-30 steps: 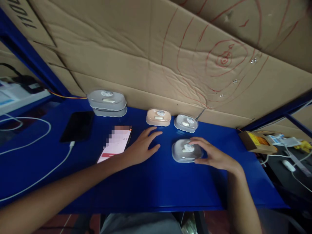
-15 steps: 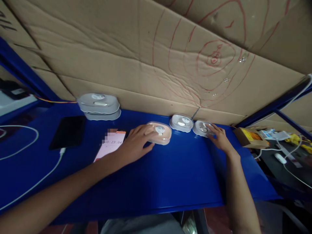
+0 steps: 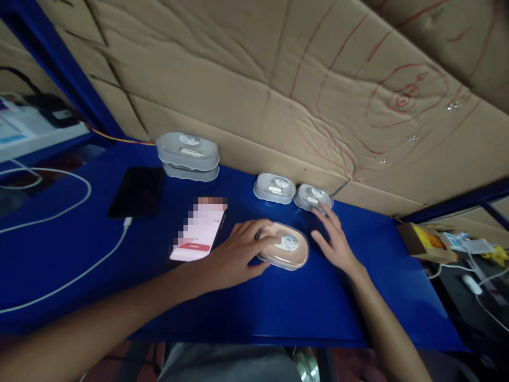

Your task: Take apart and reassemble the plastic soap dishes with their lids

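A peach oval container point(image 3: 296, 258) with a clear lid and a round label lies on the blue table. My left hand point(image 3: 240, 253) grips its left end, fingers over the lid and far edge, thumb along the near side. Right of it, my right hand point(image 3: 334, 241) is open with fingers spread and nothing held. Its fingertips are close to the nearer edge of a small grey lidded container point(image 3: 306, 197); contact cannot be made out. Another grey lidded container point(image 3: 268, 192) stands just left of that one, against the cardboard.
Two stacked grey containers point(image 3: 189, 159) stand at the back left. A lit phone point(image 3: 202, 228) and a dark tablet point(image 3: 137, 192) with a white cable point(image 3: 105, 260) lie left. A cardboard panel point(image 3: 222, 69) rises behind; a small box point(image 3: 423, 244) sits right.
The peach container has come nearer to me, away from the grey ones, with my left hand on it. My right hand has drawn back from the right grey container. The view has shifted.
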Demonstrator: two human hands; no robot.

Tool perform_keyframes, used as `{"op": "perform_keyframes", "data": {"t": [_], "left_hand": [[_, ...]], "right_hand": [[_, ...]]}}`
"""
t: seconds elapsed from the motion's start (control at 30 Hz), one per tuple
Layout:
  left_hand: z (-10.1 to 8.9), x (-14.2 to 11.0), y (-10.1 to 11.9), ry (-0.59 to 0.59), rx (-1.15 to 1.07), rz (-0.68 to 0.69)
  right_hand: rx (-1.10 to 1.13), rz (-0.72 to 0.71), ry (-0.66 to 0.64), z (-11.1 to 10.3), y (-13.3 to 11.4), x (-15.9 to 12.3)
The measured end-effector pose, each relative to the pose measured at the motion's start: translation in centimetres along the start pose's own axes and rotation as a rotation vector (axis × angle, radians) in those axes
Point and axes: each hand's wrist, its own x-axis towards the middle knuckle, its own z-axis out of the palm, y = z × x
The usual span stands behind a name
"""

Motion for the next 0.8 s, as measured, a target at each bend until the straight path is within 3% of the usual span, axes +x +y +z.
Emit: {"op": "perform_keyframes", "data": {"t": [0.07,0.13,0.23,0.33,0.47,0.6,0.7,0.8], "left_hand": [[0.3,-0.1,-0.3,0.001,-0.052,-0.047],[0.7,-0.1,-0.8,-0.025,-0.135,-0.067],[1.0,0.0,-1.4,-0.086,-0.225,-0.097],[0.7,-0.1,-1.3,-0.121,-0.235,-0.152],[-0.1,-0.3,-0.8,-0.189,-0.212,-0.194],[-0.7,-0.3,-0.4,-0.217,-0.186,-0.197],[-0.7,-0.2,-0.3,-0.182,-0.194,-0.198],[-0.4,-0.2,-0.5,-0.110,-0.205,-0.160]], "right_hand": [[0.141,-0.103,-0.225,0.5,-2.9,-0.4],[0.164,-0.156,-0.320,0.9,-5.2,-0.8],[0.231,-0.168,-0.305,1.0,-6.3,-1.0],[0.309,-0.108,-0.245,0.5,-5.1,-0.8],[0.089,-0.012,-0.070,0.4,-1.7,-0.5],[-0.041,0.035,-0.044,1.1,0.1,-0.5],[-0.045,-0.031,-0.059,0.9,-1.2,-0.5],[0.055,-0.217,-0.192,0.7,-4.2,-0.7]]}}
